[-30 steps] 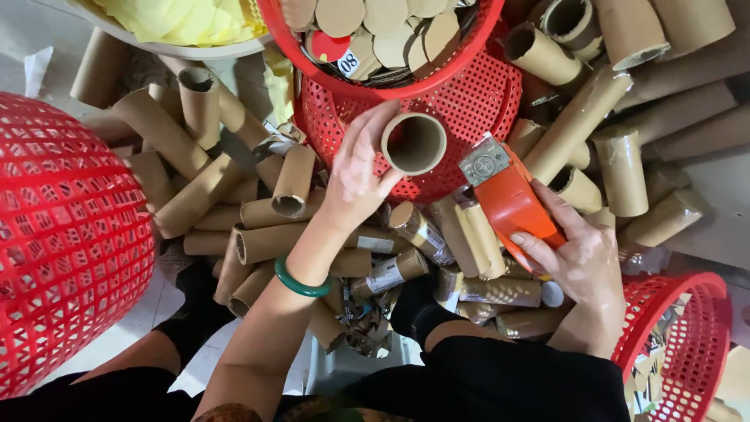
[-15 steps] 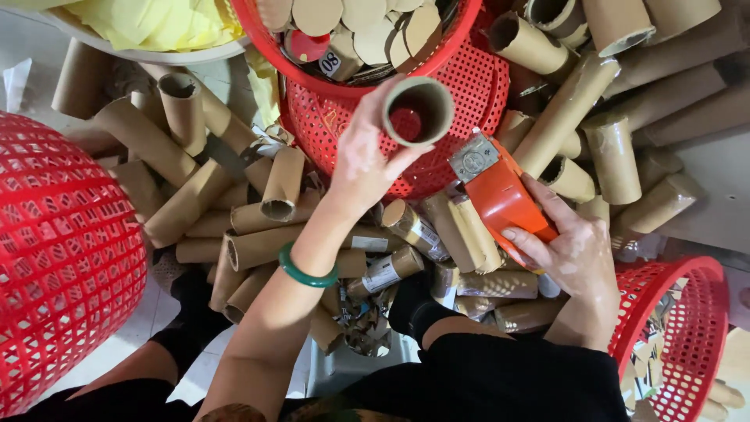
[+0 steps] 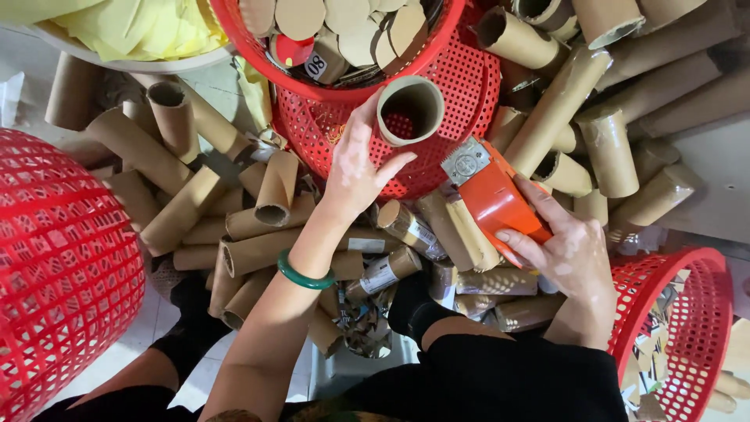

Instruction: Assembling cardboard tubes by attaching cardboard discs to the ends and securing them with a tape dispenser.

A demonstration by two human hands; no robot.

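Status: mid-batch, by my read. My left hand [image 3: 355,176] holds one short cardboard tube [image 3: 410,109] up at top centre of the frame, open end facing me, over the flat red mesh basket [image 3: 469,86]. Fingers wrapped round the tube's left side, thumb [image 3: 391,166] underneath, clamped on it. The bore is empty; red mesh shows through it.

My right hand [image 3: 566,262], right of centre, is closed round the handle of the orange tape dispenser [image 3: 492,195], its metal head pointing up-left, just below-right of the tube and not touching it.

Done so far: can't count. The red basket at the top edge [image 3: 348,90] holds cardboard discs [image 3: 301,16], not tubes.

Left: plenty, I'd judge. Loose tubes [image 3: 183,207] are heaped across centre-left and upper right. Big red basket [image 3: 55,273] at left edge, smaller one [image 3: 672,312] at lower right with scraps inside.
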